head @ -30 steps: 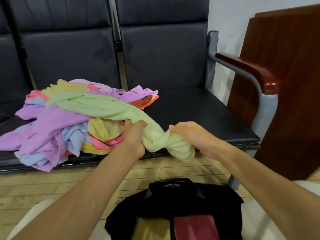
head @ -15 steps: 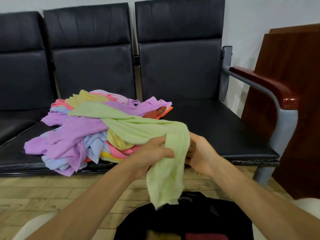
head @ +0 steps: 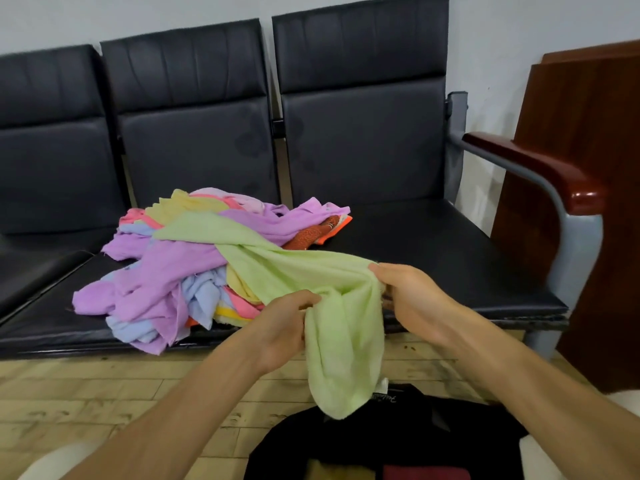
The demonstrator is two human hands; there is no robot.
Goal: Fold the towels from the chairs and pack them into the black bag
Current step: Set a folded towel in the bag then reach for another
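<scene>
Picking-up step: left hand (head: 287, 327) and right hand (head: 408, 296) each pinch the bunched edge of a pale green terry towel (head: 343, 327) hanging just above the open black fabric bag (head: 398, 434), its far end draped on the mixed pastel towel heap (head: 166, 271) beyond the bag; the next move probably calls for finding two corners and spreading the cloth flat.

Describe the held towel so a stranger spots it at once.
On the black chairs, a heap of coloured towels lies on the middle seat. One towel trails from it into the left hand and right hand, its end hanging above the black bag. It is the only light green one.
</scene>
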